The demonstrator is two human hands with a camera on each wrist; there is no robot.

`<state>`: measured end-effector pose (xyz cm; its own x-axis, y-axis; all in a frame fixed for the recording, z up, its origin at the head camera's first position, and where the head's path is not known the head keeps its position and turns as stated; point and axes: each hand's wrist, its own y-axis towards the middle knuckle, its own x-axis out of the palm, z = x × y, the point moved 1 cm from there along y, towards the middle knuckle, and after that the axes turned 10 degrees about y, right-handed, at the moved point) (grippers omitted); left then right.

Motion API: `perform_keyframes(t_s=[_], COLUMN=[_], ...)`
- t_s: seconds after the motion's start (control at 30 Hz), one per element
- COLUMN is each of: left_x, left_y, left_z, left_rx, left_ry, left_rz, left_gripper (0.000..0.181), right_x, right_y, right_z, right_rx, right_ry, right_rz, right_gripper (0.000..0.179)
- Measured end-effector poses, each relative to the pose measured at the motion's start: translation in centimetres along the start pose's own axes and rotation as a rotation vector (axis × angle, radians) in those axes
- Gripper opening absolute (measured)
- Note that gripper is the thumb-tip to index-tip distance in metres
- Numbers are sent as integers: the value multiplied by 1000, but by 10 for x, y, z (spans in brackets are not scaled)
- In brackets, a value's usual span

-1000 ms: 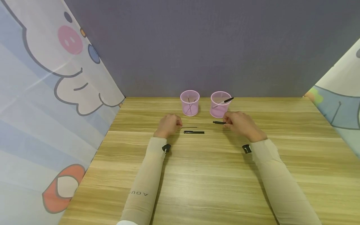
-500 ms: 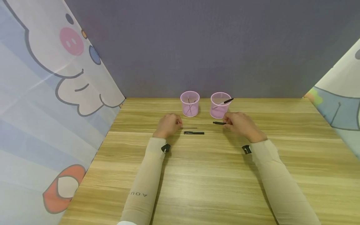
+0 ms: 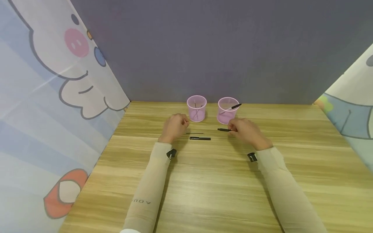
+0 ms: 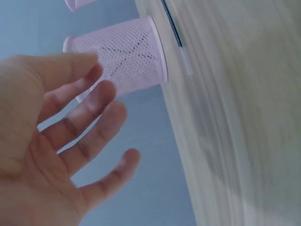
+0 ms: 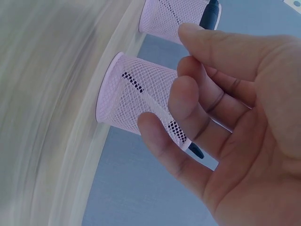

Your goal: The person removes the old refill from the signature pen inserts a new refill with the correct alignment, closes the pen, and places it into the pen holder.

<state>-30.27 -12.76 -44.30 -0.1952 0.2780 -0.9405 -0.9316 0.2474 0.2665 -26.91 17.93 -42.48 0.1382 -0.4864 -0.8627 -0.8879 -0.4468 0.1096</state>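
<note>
My right hand (image 3: 246,131) pinches a black pen (image 3: 223,129) between thumb and forefinger, in front of the right pink mesh cup (image 5: 136,94). The pen's dark end (image 5: 210,15) sticks up past the thumb in the right wrist view. My left hand (image 3: 174,127) holds nothing; its fingers are relaxed and slightly bent in the left wrist view, near the left pink mesh cup (image 4: 117,56). Just beyond those fingertips a thin pen refill (image 3: 195,133) lies on the table. A capped black pen (image 3: 200,138) rests parallel to it, nearer to me.
Two thin dark refills (image 3: 196,111) stand crossed in the left cup. A clear pen with a black end (image 3: 236,106) leans out over the right cup's rim. Behind the wooden table (image 3: 198,187) rises a grey wall (image 3: 204,48); a cartoon-print curtain (image 3: 43,113) hangs at the left.
My left hand has let go of the refill and risen slightly away from it; the refill stays on the table. My right hand, still pinching the pen, has shifted a little left and toward me.
</note>
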Motion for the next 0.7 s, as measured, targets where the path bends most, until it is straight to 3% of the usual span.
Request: perform_keyframes(t_s=[0.2,0.3,0.53,0.7], left_x=[0,1,-7,-16], left_y=[4,8,29,51], left_z=[13,19,24,22], left_rx=[2,4,3,-31], left_ry=[15,15,-44,-88], left_rz=[188,229,212,147], left_gripper=[12,12,13,11], right_x=[2,2,4,4], right_y=[0,0,3,3], right_z=[2,2,0,-1], right_rx=[2,0,-33,-34], right_ry=[11,20,20,23], right_rz=[-9,-9,9,8], right_gripper=[10,9,9,9])
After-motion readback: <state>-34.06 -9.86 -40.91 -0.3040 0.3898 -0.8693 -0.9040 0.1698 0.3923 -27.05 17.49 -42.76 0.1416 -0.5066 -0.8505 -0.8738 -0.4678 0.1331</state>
